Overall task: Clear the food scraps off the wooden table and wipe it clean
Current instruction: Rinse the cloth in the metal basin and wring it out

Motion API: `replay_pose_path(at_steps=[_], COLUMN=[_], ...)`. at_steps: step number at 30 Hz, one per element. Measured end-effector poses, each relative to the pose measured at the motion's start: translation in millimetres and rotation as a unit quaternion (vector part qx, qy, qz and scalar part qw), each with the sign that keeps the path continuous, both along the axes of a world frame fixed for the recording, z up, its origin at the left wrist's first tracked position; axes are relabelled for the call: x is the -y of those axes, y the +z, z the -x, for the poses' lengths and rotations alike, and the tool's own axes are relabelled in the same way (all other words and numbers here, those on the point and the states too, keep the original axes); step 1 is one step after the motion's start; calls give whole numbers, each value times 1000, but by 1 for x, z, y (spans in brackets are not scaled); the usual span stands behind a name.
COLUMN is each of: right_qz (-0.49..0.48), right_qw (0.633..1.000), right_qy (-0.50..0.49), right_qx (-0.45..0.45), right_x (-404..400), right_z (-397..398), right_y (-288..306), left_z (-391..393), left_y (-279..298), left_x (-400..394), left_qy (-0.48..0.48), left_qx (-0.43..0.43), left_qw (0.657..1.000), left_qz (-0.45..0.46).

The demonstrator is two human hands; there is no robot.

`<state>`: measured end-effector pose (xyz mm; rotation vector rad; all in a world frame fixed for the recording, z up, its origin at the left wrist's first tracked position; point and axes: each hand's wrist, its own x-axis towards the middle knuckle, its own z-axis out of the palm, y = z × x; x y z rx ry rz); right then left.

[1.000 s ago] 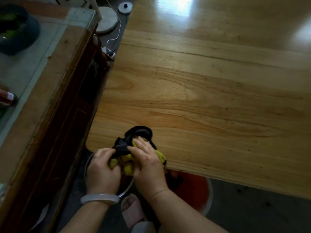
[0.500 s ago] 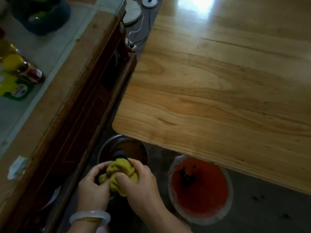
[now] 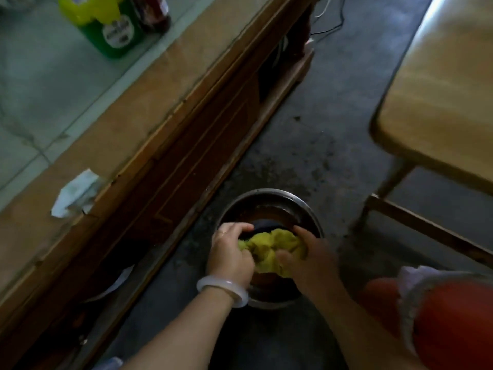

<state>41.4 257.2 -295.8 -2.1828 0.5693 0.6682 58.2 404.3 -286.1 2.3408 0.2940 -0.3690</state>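
A yellow-green cloth point(image 3: 269, 248) with a dark part is bunched between both hands, down in a metal bowl point(image 3: 269, 194) on the floor. My left hand point(image 3: 230, 256), with a pale bangle on the wrist, grips the cloth's left side. My right hand point(image 3: 310, 256) grips its right side. The bowl holds brownish liquid. The wooden table point(image 3: 440, 102) shows only its near-left corner at the upper right, with a bare top and one leg below.
A long wooden cabinet point(image 3: 149, 124) with a glass top runs along the left, carrying a green bottle point(image 3: 109, 25), a dark jar point(image 3: 153, 12) and a crumpled tissue point(image 3: 76, 193). A red bucket point(image 3: 450, 324) stands at the lower right. Cables point(image 3: 328, 20) lie on the dark floor.
Both hands have carried the cloth from the table's edge down into the metal bowl on the floor. The view has swung down and left, so most of the table is out of frame.
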Motion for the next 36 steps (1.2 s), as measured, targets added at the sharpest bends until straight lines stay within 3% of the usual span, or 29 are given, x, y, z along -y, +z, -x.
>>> replay_pose_path(at_steps=[7,9,13,17,20,22,26,28,30,33,36], right_qz=[122,168,239,259,275,282,312,322,291,98,-122], right_qw=[987,969,896,869,860,858,864,875,908,992,982], right_qy=[108,178,375,420,429,429,394,363,302,73,-133], right_qx=[-9,19,3,-39,-30,-22,-23,-15,4,23,60], right_x=[-12,-14,-22,-15,-12,-12,-8,-10,-12,-19,-32], right_z=[-19,-23,-22,-30,-41,-46,-35,-28,-20,-22,-33], right_y=[-126,-154,-207,-251,-258,-248,-224,-225,-229,-228,-212], left_z=[-32,-41,-51,-62,-75,-85,-77,-63,-53,-54,-62], left_y=[-121,-153,-216,-241,-243,-232,-214,-216,-220,-226,-223], left_x=[-17,-17,-15,-7,-7,-11,-17,-21,-16,-5,0], left_qy=[-203,-269,-396,-472,-489,-477,-321,-210,-128,-35,9], left_qx=[-30,-66,-145,-161,-148,-133,-85,-119,-178,-283,-321], left_qw=[963,936,853,787,773,792,898,942,959,954,946], left_qz=[-177,-217,-308,-364,-376,-358,-289,-231,-182,-88,45])
